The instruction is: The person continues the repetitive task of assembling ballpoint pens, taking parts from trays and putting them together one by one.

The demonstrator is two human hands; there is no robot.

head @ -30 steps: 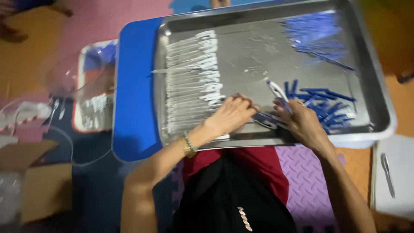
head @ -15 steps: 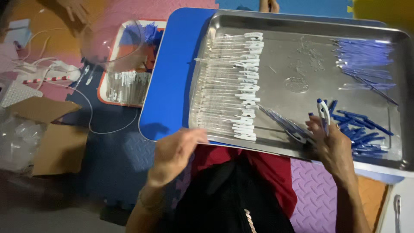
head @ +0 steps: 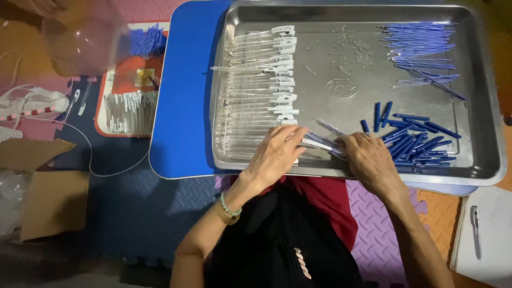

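A large steel tray (head: pixel 482 96) lies on a blue board (head: pixel 181 96). A row of clear pen barrels with white clips (head: pixel 261 80) fills its left side. My left hand (head: pixel 277 152) rests at the row's near end, fingers touching a small bunch of assembled pens (head: pixel 322 140). My right hand (head: pixel 368 157) lies palm down on the same bunch, next to a pile of dark blue pen parts (head: pixel 416 141). Thin blue refills (head: pixel 421 45) lie at the far right. Small metal springs (head: pixel 349 50) are scattered in the middle.
A red and white tray (head: pixel 128 90) with more clear barrels and blue parts sits on the floor to the left, beside white cords (head: pixel 32 101) and a cardboard box (head: pixel 48 192). A notepad with a pen (head: pixel 477 232) lies at the right. Coloured foam mats cover the floor.
My left hand has come back from the tray's near edge onto the tray beside the bunch of pens. My right hand, which held one pen up, now lies flat on the bunch.
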